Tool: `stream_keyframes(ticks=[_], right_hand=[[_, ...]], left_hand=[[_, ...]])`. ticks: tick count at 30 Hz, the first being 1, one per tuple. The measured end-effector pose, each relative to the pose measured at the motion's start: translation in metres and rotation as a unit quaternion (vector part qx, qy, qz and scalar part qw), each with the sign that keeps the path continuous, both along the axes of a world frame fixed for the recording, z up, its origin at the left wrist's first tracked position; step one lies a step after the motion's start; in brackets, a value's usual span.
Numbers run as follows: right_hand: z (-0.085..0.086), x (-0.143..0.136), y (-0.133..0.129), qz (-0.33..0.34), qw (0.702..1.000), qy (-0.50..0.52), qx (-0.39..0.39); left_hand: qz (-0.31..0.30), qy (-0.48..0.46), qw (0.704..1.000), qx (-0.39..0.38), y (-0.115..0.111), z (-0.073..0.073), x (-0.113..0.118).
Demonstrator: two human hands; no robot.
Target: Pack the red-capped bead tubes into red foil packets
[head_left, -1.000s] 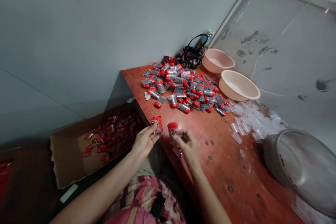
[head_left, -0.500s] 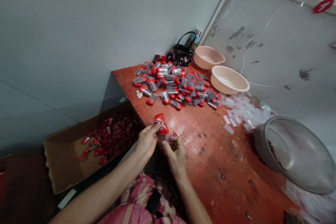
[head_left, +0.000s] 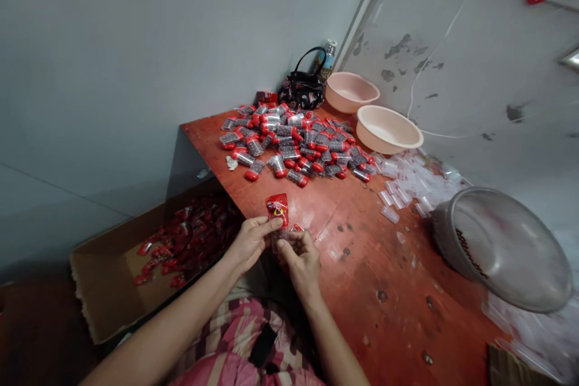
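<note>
Near the front edge of the red table [head_left: 335, 211], my left hand [head_left: 253, 238] pinches the lower part of a red printed packet [head_left: 278, 208]. My right hand [head_left: 302, 259] is closed on a small clear container [head_left: 277, 241] with dark contents, just below the packet. Another bit of red wrapper [head_left: 296, 228] shows at my right fingers. Beyond the hands lies a heap of clear containers with red ends [head_left: 294, 142].
A cardboard box [head_left: 106, 277] of red packets stands low at the left. Clear empty tubes [head_left: 407, 178], two pink basins [head_left: 350, 93] [head_left: 389, 129], a large metal bowl [head_left: 506, 247] and a black handbag [head_left: 302, 90] are on the table.
The red packet stands more upright and shows more of its printed face. My left fingers have shifted onto its lower end. The whole view has moved slightly.
</note>
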State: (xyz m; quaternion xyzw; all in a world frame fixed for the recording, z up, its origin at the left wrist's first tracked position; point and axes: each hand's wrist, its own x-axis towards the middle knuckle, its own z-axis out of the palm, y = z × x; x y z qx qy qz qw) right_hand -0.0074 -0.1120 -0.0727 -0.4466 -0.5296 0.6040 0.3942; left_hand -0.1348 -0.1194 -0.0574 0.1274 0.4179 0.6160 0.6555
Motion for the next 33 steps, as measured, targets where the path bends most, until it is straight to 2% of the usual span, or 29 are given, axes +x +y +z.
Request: stream_keyframes(ticks=[3, 8, 14, 20, 24, 29, 33], right_hand=[[-0.002, 0.0, 0.002, 0.018, 0.995, 0.065, -0.07], [-0.002, -0.001, 0.002, -0.043, 0.999, 0.001, 0.014], [-0.008, -0.006, 0.004, -0.054, 0.993, 0.069, -0.079], [-0.013, -0.002, 0.004, -0.067, 0.996, 0.057, -0.034], [-0.012, 0.004, 0.005, -0.041, 0.992, 0.088, -0.078], [-0.011, 0.003, 0.0, -0.039, 0.996, 0.071, -0.04], [-0.014, -0.002, -0.003, -0.052, 0.988, 0.117, -0.084]], left_hand=[[-0.038, 0.007, 0.999, 0.002, 0.001, 0.0, -0.003], [0.005, 0.036, 0.999, -0.012, 0.001, -0.001, 0.003], [0.022, 0.01, 0.999, -0.025, 0.0, -0.004, 0.013], [0.027, 0.016, 0.999, -0.022, -0.003, -0.002, 0.018], [-0.012, 0.022, 1.0, -0.019, -0.007, -0.001, 0.018], [0.06, 0.02, 0.998, -0.002, -0.007, -0.003, 0.019], [0.031, 0.012, 0.999, 0.004, -0.012, -0.008, 0.025]])
